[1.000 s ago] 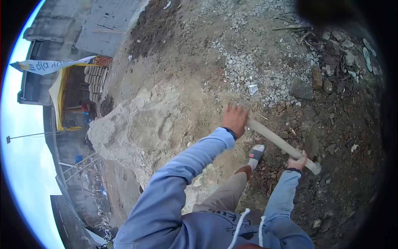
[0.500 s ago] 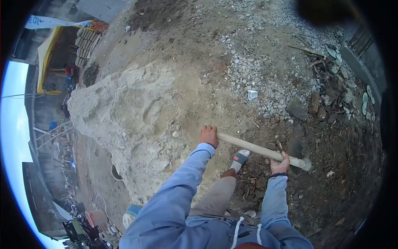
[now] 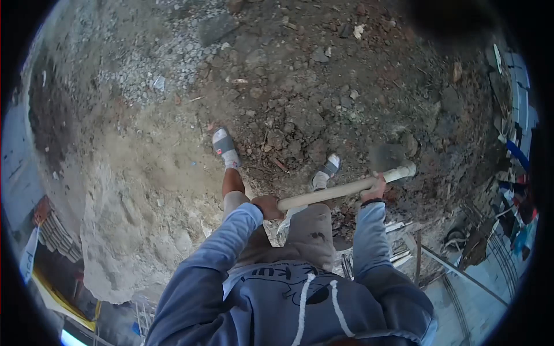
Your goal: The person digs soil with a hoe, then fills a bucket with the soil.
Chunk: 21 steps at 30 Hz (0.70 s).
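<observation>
A hoe with a pale wooden handle (image 3: 326, 194) lies across the front of my body, slightly higher at its right end. My left hand (image 3: 268, 207) is wrapped round the handle's left end, close to my thigh. Nearer the head, my right hand (image 3: 375, 187) grips the same handle from below. The dark metal blade (image 3: 388, 155) sits at the right end and looks blurred against the soil. Beneath it is brown, broken earth (image 3: 294, 130) with stones. My feet, in socks and grey slides (image 3: 222, 141), stand apart on this ground.
A pale sand heap (image 3: 121, 230) rises on the left. Gravel (image 3: 156, 55) is spread at the upper left. Wooden planks (image 3: 418, 256), thin rods and mixed debris lie at the lower right. Stacked sacks (image 3: 57, 233) and a yellow-edged tarp (image 3: 60, 300) are at the lower left.
My body and view have turned to the right, so the sand heap sits further left. Both hands keep hold of the hoe, now nearer my body and tilted up at its right end.
</observation>
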Tool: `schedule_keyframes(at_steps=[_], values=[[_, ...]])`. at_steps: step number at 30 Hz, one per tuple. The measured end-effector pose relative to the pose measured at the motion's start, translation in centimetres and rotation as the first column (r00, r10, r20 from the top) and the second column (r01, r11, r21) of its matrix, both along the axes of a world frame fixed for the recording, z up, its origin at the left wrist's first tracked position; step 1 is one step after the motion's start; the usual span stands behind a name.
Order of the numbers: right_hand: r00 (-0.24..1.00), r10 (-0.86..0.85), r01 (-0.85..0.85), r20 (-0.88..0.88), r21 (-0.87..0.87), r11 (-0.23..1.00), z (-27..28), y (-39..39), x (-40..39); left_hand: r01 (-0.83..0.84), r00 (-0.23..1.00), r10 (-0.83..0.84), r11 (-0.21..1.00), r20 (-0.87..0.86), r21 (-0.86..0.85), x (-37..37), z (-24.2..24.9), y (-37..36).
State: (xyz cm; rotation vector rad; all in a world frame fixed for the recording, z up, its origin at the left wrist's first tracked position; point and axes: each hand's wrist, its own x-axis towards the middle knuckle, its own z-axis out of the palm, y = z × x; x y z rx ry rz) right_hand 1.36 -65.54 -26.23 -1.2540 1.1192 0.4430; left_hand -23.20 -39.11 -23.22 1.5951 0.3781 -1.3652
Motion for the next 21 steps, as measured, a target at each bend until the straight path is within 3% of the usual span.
schedule_keyframes(at_steps=[1, 2, 3, 7, 8, 10, 12, 14, 16, 18, 19, 20, 21], values=[[0.999, -0.030, 0.029, -0.043, -0.018, 0.999, 0.2, -0.8, -0.3, -0.030, 0.976, 0.001, 0.991, -0.218, -0.131, 0.4, 0.0, -1.9], [0.995, -0.039, 0.038, -0.096, -0.011, 0.999, 0.0, -1.1, 0.0, -0.241, 0.919, 0.136, 0.937, -0.369, -0.253, -1.1, -1.0, -4.4], [0.993, -0.059, 0.057, -0.103, -0.020, 0.998, -0.7, -1.7, 0.5, -0.299, 0.889, 0.165, 0.915, -0.426, -0.271, -0.4, 0.1, -5.8], [0.984, 0.083, -0.079, -0.155, 0.031, 0.996, -3.8, -1.7, 3.6, -0.370, 0.888, 0.227, 0.869, -0.400, -0.328, 0.7, -0.4, -9.7], [0.977, 0.155, -0.154, -0.146, 0.019, 0.988, -4.6, -0.7, 5.4, -0.431, 0.876, 0.324, 0.857, -0.357, -0.281, 2.3, -0.3, -9.5], [0.969, 0.242, -0.239, -0.043, 0.062, 0.969, -3.8, 2.7, 9.2, -0.600, 0.792, 0.509, 0.751, -0.337, -0.275, 3.6, -2.2, -9.6], [0.955, 0.290, -0.290, 0.061, -0.012, 0.957, -2.8, 6.7, 13.8, -0.632, 0.775, 0.573, 0.710, -0.267, -0.312, 7.4, -3.3, -8.0], [0.913, 0.348, -0.358, 0.211, 0.009, 0.934, -3.0, 9.8, 18.8, -0.685, 0.714, 0.642, 0.554, -0.281, -0.473, 13.2, -3.6, -5.2], [0.841, 0.446, -0.434, 0.304, -0.110, 0.894, -4.7, 13.0, 23.6, -0.765, 0.605, 0.692, 0.372, -0.393, -0.525, 17.3, -5.8, -3.6], [0.831, 0.468, -0.447, 0.302, -0.138, 0.884, -8.4, 16.1, 27.9, -0.757, 0.612, 0.629, 0.289, -0.480, -0.586, 21.1, -8.5, -1.0], [0.807, 0.519, -0.490, 0.281, -0.169, 0.855, -11.1, 17.4, 29.1, -0.764, 0.560, 0.682, 0.203, -0.471, -0.613, 21.9, -10.0, -0.6], [0.784, 0.565, -0.531, 0.256, -0.195, 0.825, -14.3, 18.5, 29.7, -0.774, 0.550, 0.678, 0.194, -0.488, -0.603, 21.5, -11.7, -0.8], [0.756, 0.614, -0.579, 0.226, -0.206, 0.789, -17.9, 19.3, 28.9, -0.861, 0.412, 0.696, 0.086, -0.588, -0.502, 20.6, -12.8, -1.4]])
